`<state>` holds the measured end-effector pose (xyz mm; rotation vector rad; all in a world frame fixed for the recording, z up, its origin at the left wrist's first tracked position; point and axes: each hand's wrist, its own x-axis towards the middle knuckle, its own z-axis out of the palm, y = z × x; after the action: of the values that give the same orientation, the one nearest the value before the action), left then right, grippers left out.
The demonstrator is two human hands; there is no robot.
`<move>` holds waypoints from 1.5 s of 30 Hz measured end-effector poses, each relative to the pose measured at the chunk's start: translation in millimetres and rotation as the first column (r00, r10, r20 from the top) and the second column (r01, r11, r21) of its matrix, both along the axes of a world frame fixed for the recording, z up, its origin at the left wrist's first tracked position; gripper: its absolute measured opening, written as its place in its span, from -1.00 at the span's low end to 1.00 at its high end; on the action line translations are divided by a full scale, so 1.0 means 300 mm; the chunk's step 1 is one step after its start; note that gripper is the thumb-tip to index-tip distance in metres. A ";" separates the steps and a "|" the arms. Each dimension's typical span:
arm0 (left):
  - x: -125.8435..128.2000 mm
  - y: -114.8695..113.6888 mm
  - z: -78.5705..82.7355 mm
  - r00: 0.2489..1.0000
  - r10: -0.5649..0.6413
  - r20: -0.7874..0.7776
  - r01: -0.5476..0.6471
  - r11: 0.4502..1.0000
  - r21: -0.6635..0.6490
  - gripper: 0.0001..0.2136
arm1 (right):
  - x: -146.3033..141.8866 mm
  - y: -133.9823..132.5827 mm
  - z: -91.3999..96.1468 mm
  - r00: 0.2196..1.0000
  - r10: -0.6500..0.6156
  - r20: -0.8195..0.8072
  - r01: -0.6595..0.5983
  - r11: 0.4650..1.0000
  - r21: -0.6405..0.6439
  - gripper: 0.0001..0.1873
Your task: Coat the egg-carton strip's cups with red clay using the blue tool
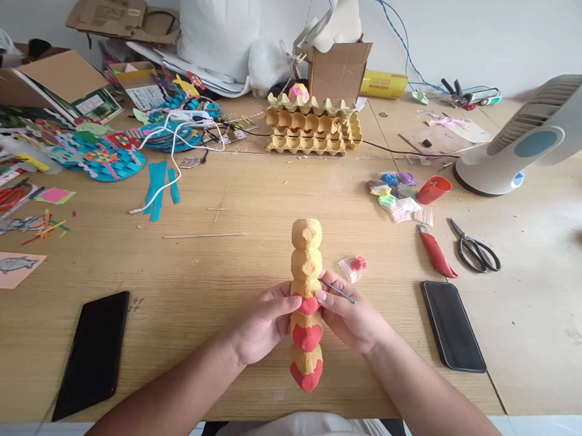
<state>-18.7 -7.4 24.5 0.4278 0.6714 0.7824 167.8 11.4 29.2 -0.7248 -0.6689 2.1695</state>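
Note:
Between my two hands is an egg carton strip [306,262], a row of several yellow-tan bumps held lengthwise above the table's front. Red clay patches [306,338] cover parts of the three bumps nearest me. My left hand [265,318] grips the strip's left side, its thumb on the edge of the upper red patch. From the right, my right hand [351,314] holds the same strip with its thumb by that patch. A thin blue stick [340,292] also sticks out of my right hand. Beyond that hand lies a small clear bag with red clay [358,264].
Right of my hands are a phone [454,327], a red-handled cutter [437,252], scissors [474,247], a red cup [434,189] and a white fan [527,140]. A black tablet [93,354] lies at left. Egg cartons [311,130] and paper crafts [102,157] stand further back.

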 end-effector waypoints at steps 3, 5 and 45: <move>0.006 -0.001 -0.001 0.999 0.021 -0.050 -0.020 1.000 0.016 -0.74 | -0.002 -0.002 0.006 1.000 -0.015 0.015 0.015 1.000 0.024 -0.67; 0.009 -0.002 -0.003 0.996 0.045 -0.073 -0.044 0.999 0.008 -0.75 | -0.003 -0.004 0.007 1.000 -0.018 0.025 0.018 1.000 0.024 -0.66; 0.021 -0.010 -0.019 0.996 0.061 -0.062 -0.062 0.998 -0.017 -0.59 | -0.038 -0.027 0.012 0.986 -0.089 0.144 0.088 0.996 0.010 -0.41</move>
<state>-12.4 -10.4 18.8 0.4169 0.7516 0.8230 156.4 3.5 32.9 -0.8988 -0.7011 2.0482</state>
